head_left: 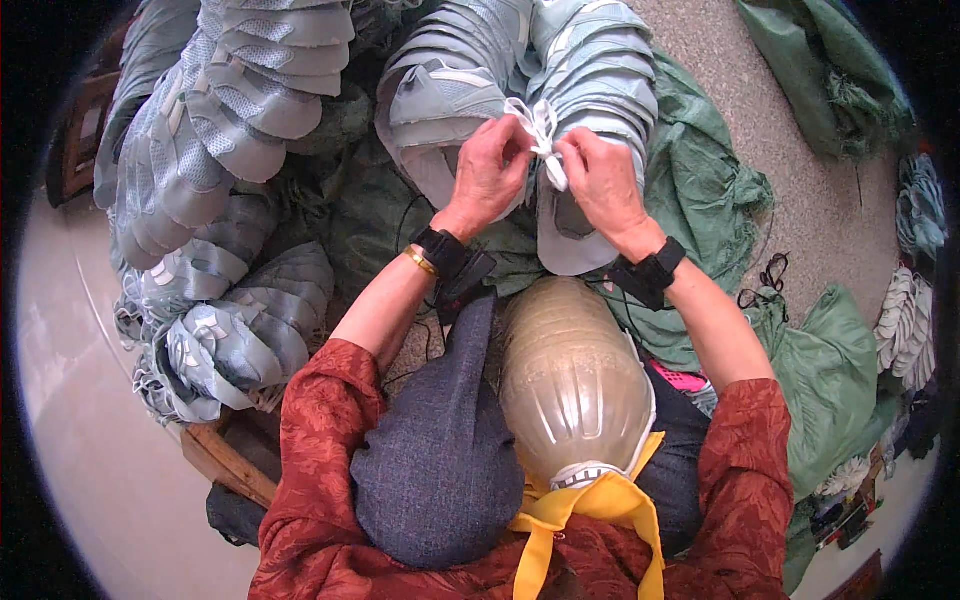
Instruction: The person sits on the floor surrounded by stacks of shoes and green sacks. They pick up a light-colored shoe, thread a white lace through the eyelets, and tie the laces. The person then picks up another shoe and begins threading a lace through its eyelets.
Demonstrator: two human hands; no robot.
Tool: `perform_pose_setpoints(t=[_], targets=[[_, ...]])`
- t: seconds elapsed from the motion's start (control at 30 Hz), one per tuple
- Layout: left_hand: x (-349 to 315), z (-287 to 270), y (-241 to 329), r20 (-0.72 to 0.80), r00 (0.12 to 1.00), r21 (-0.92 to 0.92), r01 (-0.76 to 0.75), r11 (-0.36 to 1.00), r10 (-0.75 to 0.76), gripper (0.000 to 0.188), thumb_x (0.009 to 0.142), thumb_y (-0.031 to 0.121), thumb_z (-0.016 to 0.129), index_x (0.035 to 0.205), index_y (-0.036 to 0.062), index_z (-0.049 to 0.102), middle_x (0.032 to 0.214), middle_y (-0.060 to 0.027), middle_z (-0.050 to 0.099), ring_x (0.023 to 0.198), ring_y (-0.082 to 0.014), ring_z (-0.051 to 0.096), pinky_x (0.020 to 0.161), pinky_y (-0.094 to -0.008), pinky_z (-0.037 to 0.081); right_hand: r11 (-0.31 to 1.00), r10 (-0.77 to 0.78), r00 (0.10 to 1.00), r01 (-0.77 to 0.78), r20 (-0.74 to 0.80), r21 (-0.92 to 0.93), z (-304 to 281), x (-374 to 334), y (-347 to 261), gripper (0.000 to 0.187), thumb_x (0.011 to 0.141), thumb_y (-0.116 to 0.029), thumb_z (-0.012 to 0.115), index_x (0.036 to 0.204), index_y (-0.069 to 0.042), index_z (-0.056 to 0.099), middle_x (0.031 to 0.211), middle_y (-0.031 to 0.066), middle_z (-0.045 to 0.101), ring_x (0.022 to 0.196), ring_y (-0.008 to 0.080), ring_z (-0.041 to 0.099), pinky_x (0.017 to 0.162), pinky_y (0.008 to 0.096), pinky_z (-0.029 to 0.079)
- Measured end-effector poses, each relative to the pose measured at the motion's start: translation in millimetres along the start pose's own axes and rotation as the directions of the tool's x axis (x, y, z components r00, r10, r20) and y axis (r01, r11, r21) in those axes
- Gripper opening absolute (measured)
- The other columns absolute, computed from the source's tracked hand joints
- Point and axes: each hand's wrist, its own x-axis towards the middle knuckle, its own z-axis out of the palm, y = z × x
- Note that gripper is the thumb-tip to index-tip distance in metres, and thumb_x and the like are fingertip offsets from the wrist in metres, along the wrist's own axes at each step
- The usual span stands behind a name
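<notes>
Two long stacks of pale blue-grey shoe uppers stretch away in front of me, a left stack (445,95) and a right stack (595,60). A white cloth strip (538,122) with loops, knotted or bunched, lies between their near ends. My left hand (488,172) pinches the strip from the left side, its fingers closed. From the right, my right hand (603,180) pinches the same strip with thumb and finger. The near upper of the right stack hangs below my right hand, its opening facing me.
More stacked uppers (240,90) are heaped at left, above a wooden piece (228,462). Green sacking (690,190) lies under the stacks. A clear ribbed plastic bottle (575,380) with yellow cloth (590,505) rests between my knees. Further uppers (905,325) lie at far right.
</notes>
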Motion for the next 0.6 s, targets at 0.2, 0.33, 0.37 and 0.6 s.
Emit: perform_pose_setpoints(t=[0.2,0.33,0.37,0.6], targets=[[0.1,2.3,-3.7,0.001,1.000,-0.007,0.004,1.000,-0.004,0.014,0.084,-0.003,0.067,0.094,0.0010,0.057,0.085,-0.0097,0.063,0.073,-0.0201,0.062,0.068,-0.0323,0.051,0.998,-0.005,0.999,0.002,0.040,0.069,1.3,1.8,0.2,0.019,0.090,-0.018,0.070,0.090,0.001,0.066,0.074,0.0200,0.070,0.072,0.0362,0.071,0.067,0.0437,0.056],[-1.8,1.8,-3.4,0.006,1.000,-0.008,0.001,1.000,-0.001,0.016,0.084,-0.004,0.067,0.096,0.0005,0.057,0.087,-0.0106,0.063,0.075,-0.0213,0.063,0.070,-0.0329,0.051,0.998,0.021,0.997,-0.026,0.075,0.059,-3.5,-6.2,-6.8,0.018,0.087,-0.015,0.072,0.095,0.000,0.065,0.075,0.0183,0.070,0.072,0.0355,0.071,0.067,0.0427,0.056],[-2.4,2.2,-2.5,-0.003,1.000,0.003,-0.014,1.000,0.014,0.016,0.084,-0.004,0.067,0.095,0.0003,0.056,0.087,-0.0107,0.062,0.076,-0.0221,0.063,0.070,-0.0331,0.051,0.997,0.040,0.997,-0.045,0.065,0.071,-4.0,-5.7,-7.5,0.017,0.087,-0.013,0.071,0.096,-0.001,0.065,0.075,0.0175,0.070,0.072,0.0358,0.071,0.068,0.0430,0.056],[-4.1,-1.6,-0.9,-0.042,0.980,0.105,-0.188,0.977,0.193,0.016,0.084,-0.007,0.065,0.093,0.0004,0.055,0.086,-0.0117,0.061,0.077,-0.0260,0.063,0.071,-0.0345,0.051,0.961,-0.247,0.968,0.250,0.036,-0.116,-4.7,15.3,0.7,0.020,0.083,-0.002,0.064,0.102,-0.007,0.068,0.092,0.0145,0.068,0.083,0.0378,0.068,0.073,0.0469,0.056]])
